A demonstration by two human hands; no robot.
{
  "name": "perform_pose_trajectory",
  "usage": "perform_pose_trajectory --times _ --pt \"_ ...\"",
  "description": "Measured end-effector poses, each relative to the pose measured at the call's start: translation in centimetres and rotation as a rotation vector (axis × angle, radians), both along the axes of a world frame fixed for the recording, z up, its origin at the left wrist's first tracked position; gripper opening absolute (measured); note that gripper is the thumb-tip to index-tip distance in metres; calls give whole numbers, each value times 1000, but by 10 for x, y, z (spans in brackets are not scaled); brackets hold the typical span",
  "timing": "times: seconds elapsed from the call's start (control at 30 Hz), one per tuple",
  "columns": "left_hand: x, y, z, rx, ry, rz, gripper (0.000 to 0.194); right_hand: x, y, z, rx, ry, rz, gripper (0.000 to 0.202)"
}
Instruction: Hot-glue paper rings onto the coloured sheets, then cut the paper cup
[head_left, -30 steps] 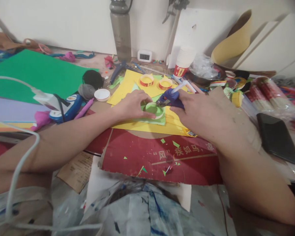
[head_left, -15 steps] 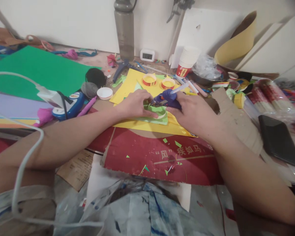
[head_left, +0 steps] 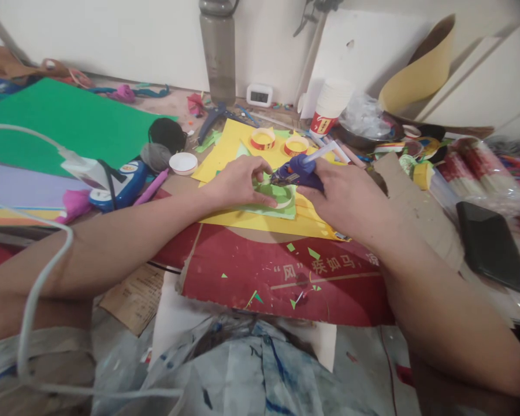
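My right hand point(head_left: 346, 193) is wrapped around a dark blue hot glue gun point(head_left: 301, 170), with a clear glue stick jutting from its back end. The gun's nozzle points left, towards my left hand point(head_left: 242, 184). My left fingers and thumb curve around a pale paper ring point(head_left: 286, 199), pressing it onto light green paper point(head_left: 288, 211). Part of the ring is hidden by that hand. Beneath lies a yellow sheet point(head_left: 225, 218). Farther back on the yellow stand two red-and-white cup rings, one on the left point(head_left: 262, 139) and one on the right point(head_left: 295, 146).
Red cardboard point(head_left: 242, 271) with green scraps lies in front. A green sheet point(head_left: 69, 127), a blue device point(head_left: 125, 182) and a white cable point(head_left: 34, 312) are at left. Stacked paper cups point(head_left: 327, 112), a bottle point(head_left: 219, 58) and a clock point(head_left: 259, 95) stand behind. A black phone point(head_left: 494, 245) rests at right.
The glue gun has moved slightly right and its nozzle shows more clearly. My left index finger is lifted a little. The ring's white edge is more visible.
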State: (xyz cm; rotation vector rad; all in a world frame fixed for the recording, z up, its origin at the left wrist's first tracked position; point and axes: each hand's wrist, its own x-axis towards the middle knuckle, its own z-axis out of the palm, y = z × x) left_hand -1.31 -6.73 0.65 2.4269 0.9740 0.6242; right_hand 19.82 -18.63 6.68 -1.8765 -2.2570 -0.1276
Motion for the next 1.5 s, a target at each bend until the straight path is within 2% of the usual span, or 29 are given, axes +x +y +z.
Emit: perform_pose_trajectory --times 0.33,0.77,1.03,1.2,1.33,1.5 --pt "0 -1 -1 -4 -16 1 59 -2 3 -5 3 7 16 30" --pt "-2 -2 0 -38 1 -4 59 -4 -14 17 -34 -103 -35 31" --pt "0 -1 0 -16 -1 -5 59 -9 -6 1 6 -54 -45 29" --pt "0 0 -1 -8 -7 -6 58 -10 -3 0 1 -72 -29 29" --pt "0 0 -2 -20 -5 -4 57 -8 -7 6 -15 -73 -45 31" --pt "0 -1 0 -44 18 -4 61 -6 -15 21 -70 -111 -50 29"
